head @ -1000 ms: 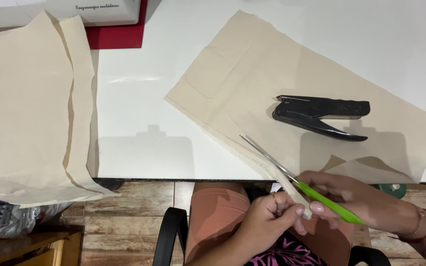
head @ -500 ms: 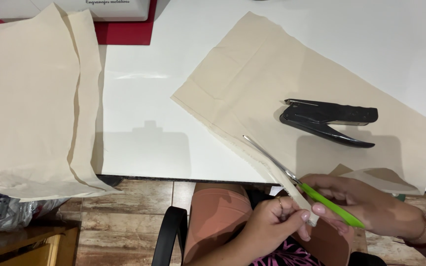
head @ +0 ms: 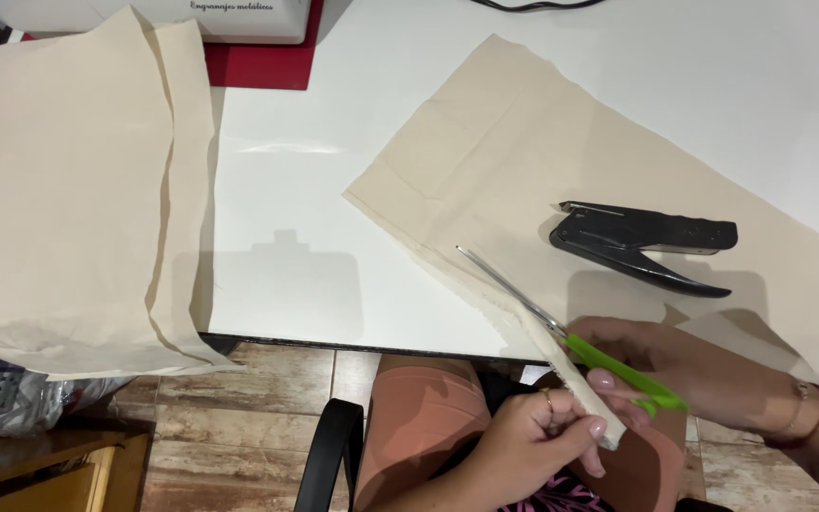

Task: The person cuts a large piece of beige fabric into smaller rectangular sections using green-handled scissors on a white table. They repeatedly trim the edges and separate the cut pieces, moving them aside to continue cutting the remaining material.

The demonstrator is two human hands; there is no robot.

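Note:
A beige fabric piece (head: 533, 161) lies flat on the white table (head: 296, 237), its near edge at the table's front. My right hand (head: 684, 365) grips green-handled scissors (head: 561, 332) whose blades lie along that near edge. My left hand (head: 533, 436), below the table's edge, pinches a narrow cut strip of the fabric (head: 571, 374) that hangs off the edge. A black hand punch tool (head: 642, 242) rests on the fabric, just beyond my right hand.
A stack of beige fabric (head: 68, 190) drapes over the table's left side. A white machine on a red mat (head: 263, 66) stands at the back. A black chair arm (head: 329, 455), a wooden floor and a plastic bag (head: 2, 393) show below.
The view has shifted slightly. The scissors and both hands stay at the fabric's near edge, with the strip still held in my left hand.

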